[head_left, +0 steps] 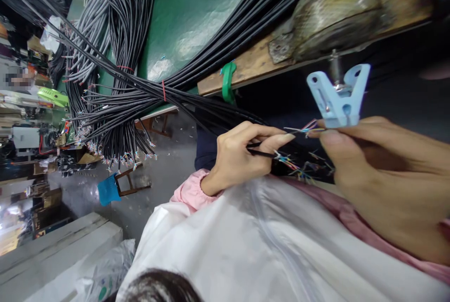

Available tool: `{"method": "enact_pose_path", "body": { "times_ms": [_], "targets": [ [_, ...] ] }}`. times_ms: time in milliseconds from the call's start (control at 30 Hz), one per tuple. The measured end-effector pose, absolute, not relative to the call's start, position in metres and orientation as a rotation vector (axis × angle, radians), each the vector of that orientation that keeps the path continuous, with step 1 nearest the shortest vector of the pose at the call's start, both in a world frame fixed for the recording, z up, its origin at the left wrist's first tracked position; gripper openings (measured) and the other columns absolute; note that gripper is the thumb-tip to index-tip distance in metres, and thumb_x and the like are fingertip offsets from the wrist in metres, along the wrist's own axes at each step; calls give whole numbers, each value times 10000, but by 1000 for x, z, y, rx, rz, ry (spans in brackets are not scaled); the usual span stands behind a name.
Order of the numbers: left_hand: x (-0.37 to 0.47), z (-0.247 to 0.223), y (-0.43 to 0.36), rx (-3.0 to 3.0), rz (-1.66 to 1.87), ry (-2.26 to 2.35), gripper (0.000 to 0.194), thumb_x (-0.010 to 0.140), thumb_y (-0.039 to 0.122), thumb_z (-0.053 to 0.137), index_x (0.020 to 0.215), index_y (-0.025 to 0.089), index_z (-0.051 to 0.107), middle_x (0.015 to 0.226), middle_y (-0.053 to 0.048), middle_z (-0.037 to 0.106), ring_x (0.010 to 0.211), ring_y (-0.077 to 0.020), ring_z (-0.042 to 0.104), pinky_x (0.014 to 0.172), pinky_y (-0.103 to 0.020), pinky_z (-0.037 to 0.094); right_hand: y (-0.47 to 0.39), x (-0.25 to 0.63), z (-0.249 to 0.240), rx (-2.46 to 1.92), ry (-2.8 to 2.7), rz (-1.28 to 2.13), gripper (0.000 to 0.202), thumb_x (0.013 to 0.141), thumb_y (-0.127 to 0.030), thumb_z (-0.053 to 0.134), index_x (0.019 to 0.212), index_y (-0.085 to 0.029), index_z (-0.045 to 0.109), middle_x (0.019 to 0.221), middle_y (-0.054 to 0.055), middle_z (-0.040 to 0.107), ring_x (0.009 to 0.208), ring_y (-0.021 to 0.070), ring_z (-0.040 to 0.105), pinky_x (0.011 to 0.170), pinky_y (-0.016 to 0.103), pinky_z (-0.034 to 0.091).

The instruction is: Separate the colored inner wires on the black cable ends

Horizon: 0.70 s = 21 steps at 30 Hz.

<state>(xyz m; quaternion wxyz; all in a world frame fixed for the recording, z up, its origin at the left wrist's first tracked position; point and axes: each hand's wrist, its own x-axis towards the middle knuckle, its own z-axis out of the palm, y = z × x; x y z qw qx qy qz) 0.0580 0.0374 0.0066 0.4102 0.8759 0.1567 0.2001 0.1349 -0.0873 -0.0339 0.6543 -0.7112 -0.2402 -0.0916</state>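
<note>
My left hand (246,155) is closed around a black cable (260,153), thumb against the fingers. Thin coloured wires (293,166) fan out from a cable end just past its fingertips. Thumb and index finger of my right hand (383,175) are pinched on a few fine coloured wires (309,127), whose thin pale tips reach toward my left thumb. Right above those fingertips is a light blue plastic clip (339,100), its handles pointing up beside a metal rod (336,70). Whether my right fingers touch the clip is unclear.
Bundles of black cable (130,25), some tied with red bands (163,91), lie across a green table (190,16). A worn, wrapped device (344,11) sits on a wooden board (246,67) with a green clamp (228,81). A blue stool (108,190) stands at left.
</note>
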Motion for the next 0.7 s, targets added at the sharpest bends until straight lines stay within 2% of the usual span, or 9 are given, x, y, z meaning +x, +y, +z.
{"method": "enact_pose_path", "body": {
  "times_ms": [133, 200, 267, 333, 433, 500, 633, 700],
  "targets": [
    [57, 3, 38, 2259, 613, 273, 221, 964, 299, 654, 863, 143, 773, 753, -32, 736, 616, -80, 640, 590, -204, 535, -91, 140, -36, -1623, -581, -230, 25, 852, -240, 724, 837, -240, 744, 663, 30, 681, 525, 138, 589, 443, 258, 383],
    [57, 0, 37, 2325, 706, 231, 266, 955, 369, 671, 892, 138, 786, 754, -35, 737, 638, -88, 654, 614, -214, 555, -93, 144, -37, -1631, -677, -343, 37, 858, -211, 715, 859, -245, 729, 694, 37, 706, 565, 151, 621, 501, 276, 441],
    [58, -2, 36, 2375, 822, 185, 255, 942, 366, 693, 884, 137, 791, 747, -31, 732, 654, -89, 659, 627, -211, 561, -96, 146, -40, -1647, -769, -439, 61, 858, -211, 719, 885, -266, 716, 724, 32, 732, 608, 168, 662, 584, 311, 504],
    [59, -5, 34, 2386, 928, 150, 207, 948, 295, 689, 860, 136, 790, 733, -20, 721, 644, -74, 644, 614, -190, 547, -100, 147, -45, -1725, -820, -459, 20, 855, -291, 728, 867, -299, 715, 702, 11, 726, 601, 177, 665, 595, 333, 512],
    [59, -8, 33, 2404, 969, 141, 218, 964, 259, 657, 834, 151, 794, 715, 0, 697, 604, -51, 603, 577, -168, 512, -104, 149, -54, -1930, -806, -444, 215, 847, -502, 696, 725, -325, 706, 598, 5, 650, 560, 172, 614, 567, 350, 481],
    [58, -10, 32, 2425, 874, 152, 249, 978, 276, 634, 842, 161, 807, 719, 1, 690, 599, -43, 589, 580, -168, 498, -105, 150, -60, -2002, -800, -490, 322, 843, -574, 668, 646, -320, 688, 537, 6, 576, 526, 152, 557, 555, 346, 457],
    [57, -12, 32, 2428, 623, 275, 264, 951, 372, 679, 876, 161, 819, 737, -19, 699, 612, -56, 592, 601, -194, 512, -107, 151, -76, -1915, -797, -650, 346, 865, -564, 637, 613, -331, 682, 465, -5, 501, 492, 132, 495, 524, 332, 388],
    [57, -12, 32, 2424, 604, 334, 320, 931, 440, 694, 881, 148, 815, 716, -23, 698, 594, -60, 592, 585, -197, 512, -111, 150, -87, -1950, -757, -534, 428, 828, -689, 617, 597, -332, 668, 469, -4, 527, 495, 140, 495, 553, 356, 388]
  ]
}}
